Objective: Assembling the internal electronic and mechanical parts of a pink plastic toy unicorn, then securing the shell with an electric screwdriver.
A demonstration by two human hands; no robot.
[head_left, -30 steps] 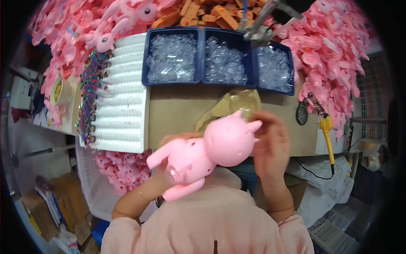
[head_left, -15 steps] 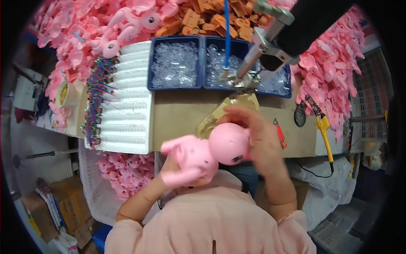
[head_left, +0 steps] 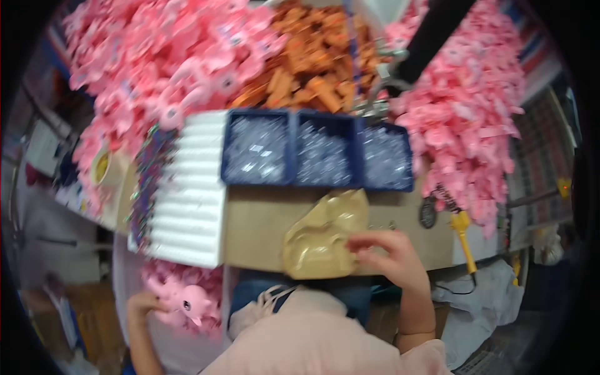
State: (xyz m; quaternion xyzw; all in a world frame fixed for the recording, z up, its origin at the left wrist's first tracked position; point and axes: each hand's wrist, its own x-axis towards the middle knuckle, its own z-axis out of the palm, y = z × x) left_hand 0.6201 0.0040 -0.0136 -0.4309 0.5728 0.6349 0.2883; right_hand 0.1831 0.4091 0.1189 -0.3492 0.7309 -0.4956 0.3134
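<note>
Left hand [head_left: 145, 304]: 1, fingers against toy; clasped or loose, cannot tell (blur).
Pink toy [head_left: 192, 303]: 1 at that hand, over pink parts in 1 white crate [head_left: 128, 272].
Right hand [head_left: 392, 253]: 1, thumb and fingers slightly parted at edge of 1 tan mould [head_left: 319, 253]; contact unclear.
Yellow-handled tool [head_left: 462, 240]: 1.
Blue bins [head_left: 292, 149]: 3, clear pieces inside.
Heaps: 1 of orange parts [head_left: 306, 72], 2 pink.
</note>
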